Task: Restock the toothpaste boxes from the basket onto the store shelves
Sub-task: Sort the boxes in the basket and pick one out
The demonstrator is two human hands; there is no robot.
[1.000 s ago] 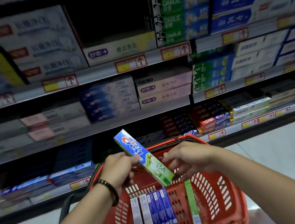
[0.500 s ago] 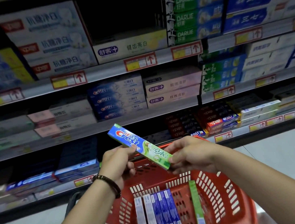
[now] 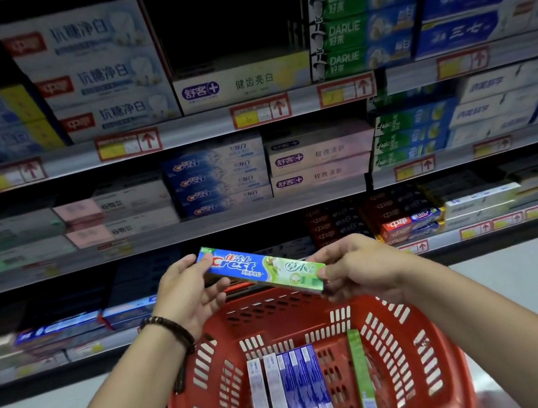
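A blue and green Crest toothpaste box (image 3: 263,268) is held nearly level above the red basket (image 3: 416,349). My left hand (image 3: 187,295) grips its blue end, and my right hand (image 3: 356,267) pinches its green end. Inside the basket lie several white and blue boxes (image 3: 291,394) side by side and one green box (image 3: 362,374) to their right. The store shelves (image 3: 208,127) rise straight ahead, stacked with toothpaste boxes. A row of blue Crest boxes (image 3: 216,180) sits on the middle shelf.
Price tags with red arrows line the shelf edges (image 3: 260,111). A dark gap (image 3: 222,30) opens on the top shelf above a single pale box. Pale floor (image 3: 529,271) stretches to the right of the basket. A dark bead bracelet (image 3: 171,328) is on my left wrist.
The Crest box has been raised and turned from steeply tilted to nearly level. Both hands rose with it. The view has tilted slightly upward toward the shelves.
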